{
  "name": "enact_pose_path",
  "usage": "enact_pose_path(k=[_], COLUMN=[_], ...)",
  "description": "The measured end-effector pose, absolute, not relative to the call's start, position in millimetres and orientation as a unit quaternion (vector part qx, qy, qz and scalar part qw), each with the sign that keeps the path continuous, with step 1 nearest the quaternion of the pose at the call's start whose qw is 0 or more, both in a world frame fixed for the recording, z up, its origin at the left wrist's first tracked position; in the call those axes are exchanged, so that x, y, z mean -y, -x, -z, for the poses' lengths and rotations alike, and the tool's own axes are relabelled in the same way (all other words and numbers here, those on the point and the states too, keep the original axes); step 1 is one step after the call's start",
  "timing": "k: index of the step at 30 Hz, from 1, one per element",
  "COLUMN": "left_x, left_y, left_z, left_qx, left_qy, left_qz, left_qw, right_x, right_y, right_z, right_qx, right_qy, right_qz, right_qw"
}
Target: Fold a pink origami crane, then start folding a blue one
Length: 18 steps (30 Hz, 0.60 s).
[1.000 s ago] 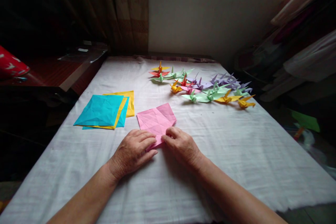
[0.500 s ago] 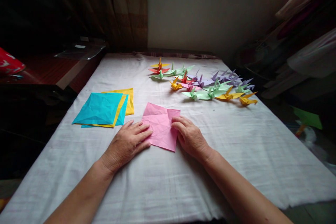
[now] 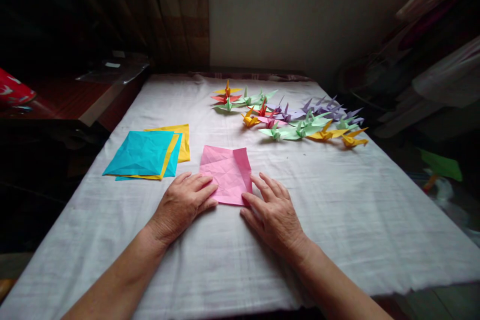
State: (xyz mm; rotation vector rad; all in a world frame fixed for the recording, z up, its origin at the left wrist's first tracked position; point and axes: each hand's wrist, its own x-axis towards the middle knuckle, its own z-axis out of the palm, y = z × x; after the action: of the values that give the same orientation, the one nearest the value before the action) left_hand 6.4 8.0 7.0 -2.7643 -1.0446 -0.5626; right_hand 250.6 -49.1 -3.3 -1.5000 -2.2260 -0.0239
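The pink paper (image 3: 227, 172) lies on the white cloth over the surface (image 3: 221, 265), between the two hands, creased all over, with a darker strip along its right side. The left hand (image 3: 183, 202) rests palm down, its fingers lightly spread and their tips on the paper's left edge. The right hand (image 3: 275, 212) has its fingers spread wide, the tips touching the near right corner and side; neither hand pinches the sheet. To the left, near the left hand, lies an overlapping pile of blue sheets (image 3: 137, 152) and yellow sheets (image 3: 185, 144). Beyond the paper, to the right, folded paper birds (image 3: 301, 131) sit close together in green, purple, yellow, red and pink.
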Motion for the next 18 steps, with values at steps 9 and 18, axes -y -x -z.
enact_pose_path(k=[9,18], left_x=[-5.1,-1.6], left_y=[3.6,-7.5], left_z=[-15.8,-32.3], left_qx=[0.297,0.264], left_qy=[0.933,0.940], left_qz=[0.190,0.208], left_qw=[0.075,0.052], right_x=[46.9,47.5], right_y=[-253.7,-248.1], right_z=[9.2,10.7], right_qx=[0.802,0.807], right_qy=[0.530,0.522], right_qz=[0.062,0.023], right_qw=[0.268,0.276])
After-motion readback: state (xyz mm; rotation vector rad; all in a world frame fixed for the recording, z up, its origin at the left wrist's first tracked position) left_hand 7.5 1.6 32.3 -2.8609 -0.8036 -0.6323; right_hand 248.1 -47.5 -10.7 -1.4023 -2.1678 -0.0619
